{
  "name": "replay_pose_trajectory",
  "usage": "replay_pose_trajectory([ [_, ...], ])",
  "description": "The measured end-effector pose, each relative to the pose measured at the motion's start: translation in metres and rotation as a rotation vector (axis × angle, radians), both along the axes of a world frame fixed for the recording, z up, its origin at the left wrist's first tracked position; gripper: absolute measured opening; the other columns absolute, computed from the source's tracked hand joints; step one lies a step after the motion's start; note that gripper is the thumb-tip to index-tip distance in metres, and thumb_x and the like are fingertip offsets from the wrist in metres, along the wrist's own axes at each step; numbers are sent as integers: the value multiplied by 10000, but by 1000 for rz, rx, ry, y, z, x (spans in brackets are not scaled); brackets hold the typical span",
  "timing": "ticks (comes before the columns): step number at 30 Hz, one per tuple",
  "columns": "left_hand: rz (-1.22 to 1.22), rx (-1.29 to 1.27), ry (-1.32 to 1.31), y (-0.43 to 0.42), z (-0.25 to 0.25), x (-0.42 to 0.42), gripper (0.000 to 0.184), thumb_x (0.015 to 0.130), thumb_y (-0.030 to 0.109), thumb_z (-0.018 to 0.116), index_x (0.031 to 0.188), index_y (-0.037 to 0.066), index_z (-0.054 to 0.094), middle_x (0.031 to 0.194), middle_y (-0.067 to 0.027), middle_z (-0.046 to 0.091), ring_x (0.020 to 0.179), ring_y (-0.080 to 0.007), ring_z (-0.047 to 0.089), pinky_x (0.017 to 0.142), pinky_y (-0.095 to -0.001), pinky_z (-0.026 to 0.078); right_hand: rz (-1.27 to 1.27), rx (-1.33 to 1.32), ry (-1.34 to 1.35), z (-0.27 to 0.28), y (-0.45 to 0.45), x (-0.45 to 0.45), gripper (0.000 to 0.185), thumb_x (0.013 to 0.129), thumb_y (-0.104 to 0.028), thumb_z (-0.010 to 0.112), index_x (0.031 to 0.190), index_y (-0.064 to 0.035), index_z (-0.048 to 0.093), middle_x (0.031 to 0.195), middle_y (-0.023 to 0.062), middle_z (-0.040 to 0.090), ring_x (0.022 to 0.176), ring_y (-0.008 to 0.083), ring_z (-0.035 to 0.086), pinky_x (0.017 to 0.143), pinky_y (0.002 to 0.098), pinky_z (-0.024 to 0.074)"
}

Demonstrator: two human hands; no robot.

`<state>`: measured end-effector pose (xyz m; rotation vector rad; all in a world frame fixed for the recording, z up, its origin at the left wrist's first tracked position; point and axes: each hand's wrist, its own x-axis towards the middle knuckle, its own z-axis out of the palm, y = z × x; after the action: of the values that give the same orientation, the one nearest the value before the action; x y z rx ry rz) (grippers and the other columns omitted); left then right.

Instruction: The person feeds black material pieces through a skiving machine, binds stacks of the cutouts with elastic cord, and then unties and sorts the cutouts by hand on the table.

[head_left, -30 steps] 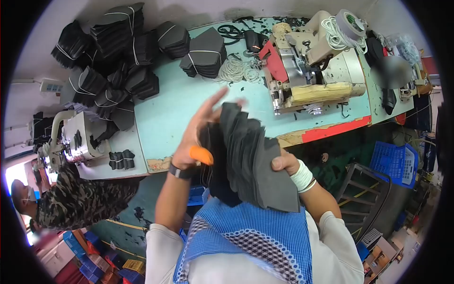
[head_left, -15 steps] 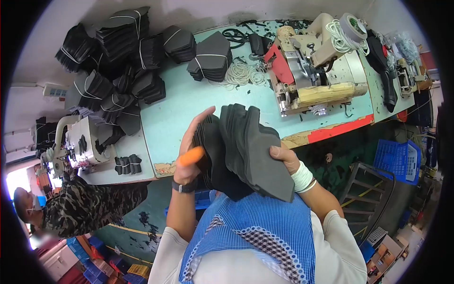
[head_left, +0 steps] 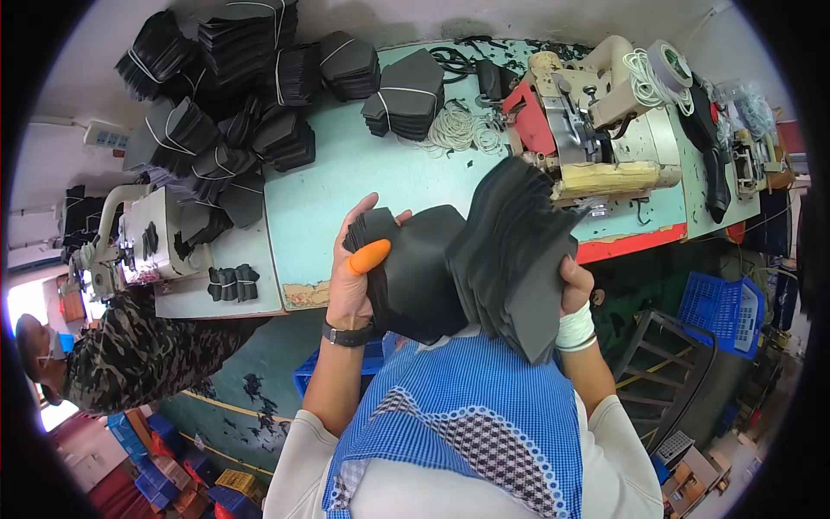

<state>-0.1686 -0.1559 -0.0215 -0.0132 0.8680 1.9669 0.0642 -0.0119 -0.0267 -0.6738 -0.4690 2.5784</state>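
Note:
My left hand (head_left: 347, 290), with an orange finger cot (head_left: 369, 257) on its thumb and a dark band at the wrist, is closed round a stack of dark grey cut pieces (head_left: 422, 281). A second, fanned-out stack of the same thin pieces (head_left: 517, 251) is gripped by my right hand (head_left: 575, 285), thumb on the near face and fingers hidden behind. White cord (head_left: 577, 330) is wound round my right wrist. The two stacks touch along their inner edges, held above the apron (head_left: 467, 389) at the table's front edge.
Tied bundles of dark pieces (head_left: 285, 138) fill the table's back left. Loops of white cord (head_left: 454, 128) lie near a sewing machine (head_left: 605, 130) at the right. A person in a camouflage jacket (head_left: 147, 355) is at the left; a blue crate (head_left: 722, 316) stands at the right.
My right hand's stack has moved right and tilted, its sheets fanning out at the top. The two stacks are spread wider apart. My left hand's stack now shows more of its broad face.

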Motion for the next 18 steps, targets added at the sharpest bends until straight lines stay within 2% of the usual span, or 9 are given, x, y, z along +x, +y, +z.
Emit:
replay_pose_trajectory([
  [1,-4,2,0,2,-2,-1,709,781,54,718,1365,-29,324,1078,-189,611,1149,-355,546,959,-451,495,-4,2,0,2,5,-4,619,767,-225,630,1279,68,445,1180,210,586,1046,323,610,944,420,475],
  [3,-35,31,1,5,-7,-4,719,776,33,715,1376,-9,320,1064,-164,621,1148,-354,548,952,-462,502,157,284,31,9,14,-15,599,771,-223,616,1271,63,453,1148,182,604,1009,283,622,911,374,486],
  [4,-68,12,-56,6,-4,-5,666,767,32,724,1337,-3,381,1073,-127,626,1120,-284,574,928,-407,520,203,317,-53,28,15,-28,576,773,-215,615,1254,65,467,1110,162,615,967,244,628,887,346,489],
  [5,-73,16,-54,6,-3,-5,666,767,32,724,1337,-3,381,1073,-127,626,1120,-284,574,928,-407,520,268,356,-207,34,12,-35,637,767,-226,641,1288,71,425,1132,155,603,989,221,614,916,337,468],
  [8,-198,-6,103,4,-13,-6,568,736,64,771,1226,8,489,1069,-87,631,958,-160,631,861,-292,523,308,396,-355,27,-1,-51,714,764,-236,662,1346,51,364,1173,144,581,1036,208,586,952,327,438],
  [12,-207,193,131,2,-27,-8,631,699,83,810,1232,14,481,1133,-108,621,978,-173,629,909,-313,504,421,323,-120,6,-7,-57,777,752,-252,675,1382,36,323,1212,142,558,1089,207,555,974,323,416],
  [14,-353,-68,284,7,-13,-9,886,604,176,873,1337,56,389,1283,-198,539,1124,-253,577,948,-377,490,438,272,-86,5,-6,-57,771,745,-253,677,1376,35,341,1217,143,555,1095,210,552,973,322,417],
  [17,-330,-58,521,11,1,-10,1065,576,209,891,1442,83,285,1353,-245,469,1202,-281,523,968,-383,474,573,177,-107,13,1,-58,917,679,-262,680,1444,15,258,1336,162,479,1211,257,490,1060,348,337],
  [18,-357,-94,652,11,12,-12,1072,662,283,843,1488,82,188,1397,-222,423,1270,-282,456,1026,-391,417,535,245,-103,20,4,-61,906,676,-250,675,1440,18,268,1344,164,470,1211,255,490,1063,345,334],
])
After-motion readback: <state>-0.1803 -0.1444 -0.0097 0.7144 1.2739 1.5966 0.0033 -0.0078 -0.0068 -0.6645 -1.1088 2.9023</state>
